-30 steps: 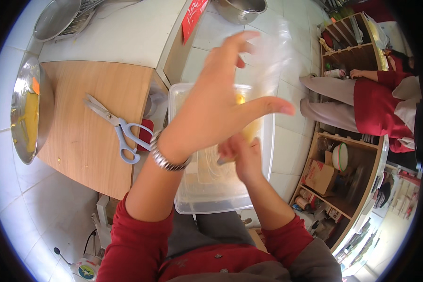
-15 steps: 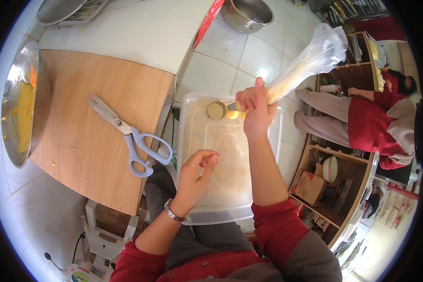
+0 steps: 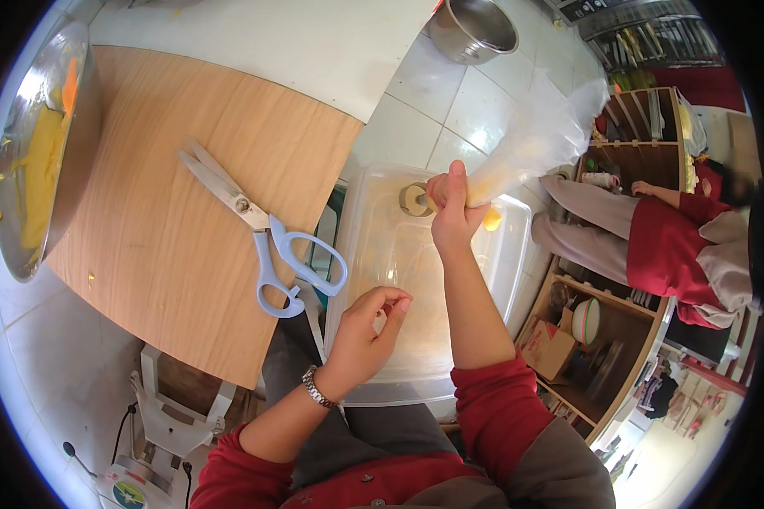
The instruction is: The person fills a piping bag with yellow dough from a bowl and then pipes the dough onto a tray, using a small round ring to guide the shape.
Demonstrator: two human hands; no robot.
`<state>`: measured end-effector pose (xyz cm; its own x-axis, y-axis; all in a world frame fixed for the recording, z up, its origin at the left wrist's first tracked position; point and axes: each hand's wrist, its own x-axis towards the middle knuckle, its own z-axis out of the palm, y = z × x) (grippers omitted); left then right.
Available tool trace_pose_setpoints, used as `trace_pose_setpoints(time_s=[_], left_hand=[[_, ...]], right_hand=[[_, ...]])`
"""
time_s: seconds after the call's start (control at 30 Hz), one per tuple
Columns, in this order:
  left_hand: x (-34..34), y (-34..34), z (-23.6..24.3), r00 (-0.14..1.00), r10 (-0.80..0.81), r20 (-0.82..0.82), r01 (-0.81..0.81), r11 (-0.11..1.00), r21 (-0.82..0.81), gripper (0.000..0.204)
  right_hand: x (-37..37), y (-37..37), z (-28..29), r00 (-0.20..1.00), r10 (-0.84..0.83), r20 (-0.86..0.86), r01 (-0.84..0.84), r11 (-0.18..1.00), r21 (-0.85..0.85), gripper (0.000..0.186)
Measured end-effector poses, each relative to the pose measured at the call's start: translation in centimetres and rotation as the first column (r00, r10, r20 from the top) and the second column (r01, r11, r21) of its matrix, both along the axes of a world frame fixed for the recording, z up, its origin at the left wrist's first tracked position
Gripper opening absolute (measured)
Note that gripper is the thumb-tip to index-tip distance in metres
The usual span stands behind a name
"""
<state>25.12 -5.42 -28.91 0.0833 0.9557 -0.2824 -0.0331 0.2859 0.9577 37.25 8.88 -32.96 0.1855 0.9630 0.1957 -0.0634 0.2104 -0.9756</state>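
My right hand is closed on a clear piping bag with pale yellow filling, held over a translucent plastic container. A metal ring lies in the container's upper part, partly behind the bag's narrow end; a small yellow mound shows to the right of my hand. My left hand, loosely curled with nothing visible in it, hovers over the container's lower left. To the left, scissors with light blue handles lie on a wooden board.
A steel bowl with yellow mixture stands at far left, a steel pot on the tiled floor ahead. A co-worker in red is at right, near wooden shelving. A white appliance is lower left.
My left hand dropped from high by the bag to the container's lower left and curled. My right hand rose with the bag, now upright-forearmed above the container; the view shifted slightly.
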Motion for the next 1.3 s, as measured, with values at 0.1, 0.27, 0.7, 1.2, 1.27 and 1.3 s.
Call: trace_pose_setpoints(time_s=[0.1, 0.27, 0.7, 1.2, 1.27, 1.3], left_hand=[[0.2, -0.2, -0.2, 1.000, -0.021, 0.019, 0.021, 1.000, -0.001, 0.013], [0.4, -0.4, -0.8, 0.999, -0.038, 0.024, 0.037, 0.999, 0.017, 0.013], [3.9, 3.2, -2.6, 0.931, 0.161, -0.329, -0.085, 0.969, 0.233, 0.044], [5.1, 9.5, -6.4, 0.872, 0.250, -0.420, -0.169, 0.960, 0.222, 0.056], [5.0, 9.6, -6.5, 0.875, 0.248, -0.415, -0.168, 0.961, 0.219, 0.054], [4.9, 9.6, -6.4, 0.877, 0.241, -0.415, -0.163, 0.963, 0.216, 0.054]], right_hand=[[-0.2, -0.2, -0.7, 1.000, -0.022, 0.002, 0.022, 0.999, 0.033, 0.039], [0.0, -0.2, -1.3, 1.000, -0.005, -0.002, 0.005, 0.999, 0.046, 0.035], [0.2, -0.2, -1.5, 0.999, 0.003, 0.040, -0.008, 0.993, 0.116, 0.028], [0.7, -0.2, -2.3, 0.996, 0.084, 0.013, -0.085, 0.994, 0.069, 0.004], [0.9, -0.1, -2.5, 0.995, 0.097, -0.003, -0.096, 0.992, 0.077, 0.004], [0.9, -0.1, -2.7, 0.994, 0.110, -0.020, -0.108, 0.990, 0.085, 0.005]])
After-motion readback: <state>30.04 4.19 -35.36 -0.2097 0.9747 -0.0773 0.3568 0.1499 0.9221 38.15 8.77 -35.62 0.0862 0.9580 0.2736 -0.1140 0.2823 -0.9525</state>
